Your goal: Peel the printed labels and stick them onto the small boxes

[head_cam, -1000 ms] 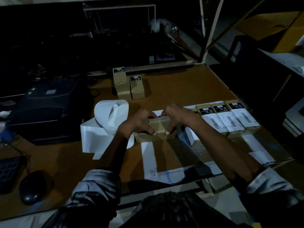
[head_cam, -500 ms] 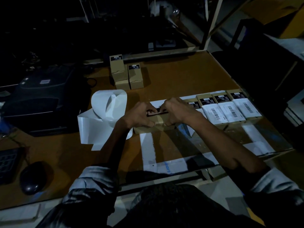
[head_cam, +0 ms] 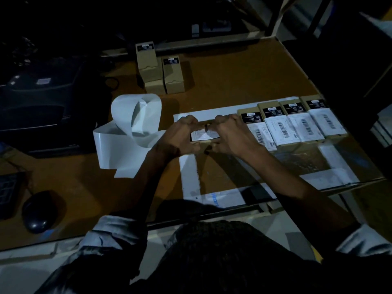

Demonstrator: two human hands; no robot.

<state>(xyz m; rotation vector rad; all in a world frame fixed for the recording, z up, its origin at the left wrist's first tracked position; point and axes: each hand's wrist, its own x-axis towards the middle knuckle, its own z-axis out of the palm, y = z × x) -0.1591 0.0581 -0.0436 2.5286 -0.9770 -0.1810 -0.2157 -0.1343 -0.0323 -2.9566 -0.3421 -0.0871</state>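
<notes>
A small brown box lies on the desk, right in the middle, between the two hands. A white printed label sits on its top. The left hand has its fingers curled and its thumb and fingertips grip the left end of the box and label. The right hand does the same on the right end, with its fingers bent over the far edge. The two hands almost meet above the box.

Just to the right of the right hand, four more small boxes lie flat in a row of labelled boxes, side by side and touching. Each has a black sticker at the far end and a white barcode label on top.

To the left of the left hand, a long white strip of label backing paper curls up in a loop and trails over the desk.

Farther back on the desk, a stack of upright boxes stands close together, each with a black sticker on top.

At the far left sits a dark label printer. Nearer the person, at the left, are a black mouse and the corner of a keyboard. White tape strips mark a frame on the desk under the arms.
</notes>
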